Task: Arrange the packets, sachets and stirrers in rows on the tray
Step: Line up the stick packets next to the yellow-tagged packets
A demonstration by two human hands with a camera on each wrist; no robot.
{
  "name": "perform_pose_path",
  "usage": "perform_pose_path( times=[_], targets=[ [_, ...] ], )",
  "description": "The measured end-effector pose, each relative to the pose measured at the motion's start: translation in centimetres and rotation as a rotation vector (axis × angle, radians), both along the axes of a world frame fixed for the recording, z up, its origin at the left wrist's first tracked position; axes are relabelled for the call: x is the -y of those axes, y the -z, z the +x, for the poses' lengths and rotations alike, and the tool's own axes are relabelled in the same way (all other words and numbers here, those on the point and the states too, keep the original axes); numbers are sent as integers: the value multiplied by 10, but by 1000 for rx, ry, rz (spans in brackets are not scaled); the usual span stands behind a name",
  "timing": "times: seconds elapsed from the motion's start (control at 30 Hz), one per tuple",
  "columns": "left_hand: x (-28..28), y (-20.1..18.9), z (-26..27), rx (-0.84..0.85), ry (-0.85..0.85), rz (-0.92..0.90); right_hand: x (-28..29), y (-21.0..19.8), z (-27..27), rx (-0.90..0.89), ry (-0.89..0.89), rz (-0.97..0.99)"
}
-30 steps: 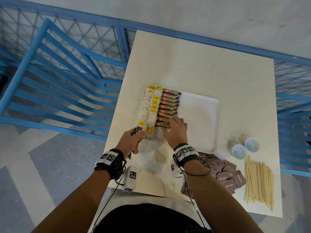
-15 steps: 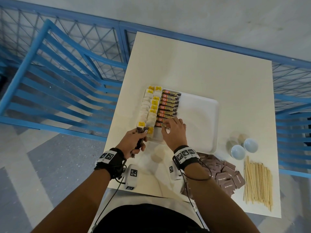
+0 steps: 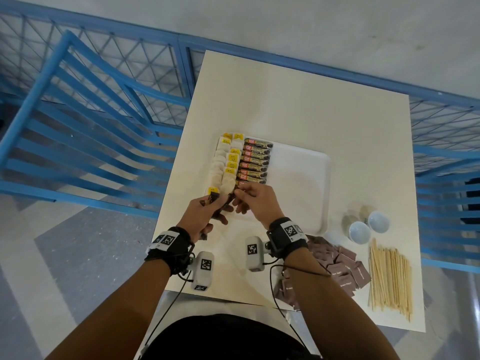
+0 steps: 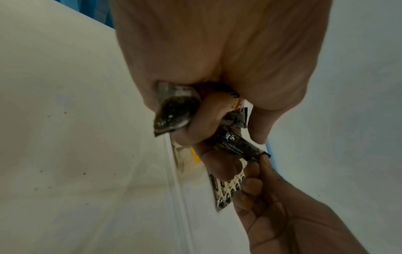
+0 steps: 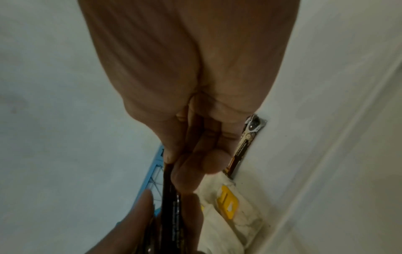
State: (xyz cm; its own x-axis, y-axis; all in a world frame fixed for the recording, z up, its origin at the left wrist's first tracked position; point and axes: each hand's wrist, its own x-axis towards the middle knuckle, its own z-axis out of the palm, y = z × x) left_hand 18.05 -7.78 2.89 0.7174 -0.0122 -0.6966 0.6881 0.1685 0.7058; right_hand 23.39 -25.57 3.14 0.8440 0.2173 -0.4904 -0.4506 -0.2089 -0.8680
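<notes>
While the left hand (image 3: 205,216) curls its fingers around a small bunch of dark coffee sticks (image 4: 176,110), the right hand (image 3: 255,201) pinches the far end of one stick (image 4: 239,144) from that bunch between thumb and fingertip. Both hands meet just over the near left corner of the white tray (image 3: 309,183).

From the head camera the bunch is mostly hidden by the fingers. The left wrist camera shows it better: shiny dark wrappers squeezed in the fist, with one stick poking out toward the right hand's fingers (image 4: 252,180). The right wrist camera shows the pinched stick running down from the thumb to the left hand below.

Just past the hands, on the tray, a row of coffee sticks (image 3: 255,162) lies side by side, and next to it on the left are two rows of tea bags (image 3: 226,165) with yellow tags. The right half of the tray is bare.

On the table (image 3: 285,100) near the right arm lie a heap of brown sugar packets (image 3: 342,268), a pile of wooden stirrers (image 3: 389,276) and two small white bowls (image 3: 368,227), all off the tray.
</notes>
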Motion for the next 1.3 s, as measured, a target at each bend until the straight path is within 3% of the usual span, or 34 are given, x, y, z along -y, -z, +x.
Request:
perform_pose_path(
  times=[0.17,0.47,0.67,0.8,0.93,1.17,1.3],
  targets=[
    [0,3,0,21,-58,3,5,-6,0,-76,75,113],
    [-4,13,-2,50,-37,99,9,-3,0,-8,34,98],
    [2,16,-3,85,-42,159,5,-4,-1,-64,143,116],
    [5,18,-2,93,-39,162,2,-4,-3,-55,65,85],
    [4,16,-2,79,51,194,2,-2,-2,-20,101,48],
    [3,16,8,63,-96,135,5,-5,-2,53,-95,-70],
    [2,19,10,54,-120,120,7,-3,-4,83,-110,-88]
  ],
)
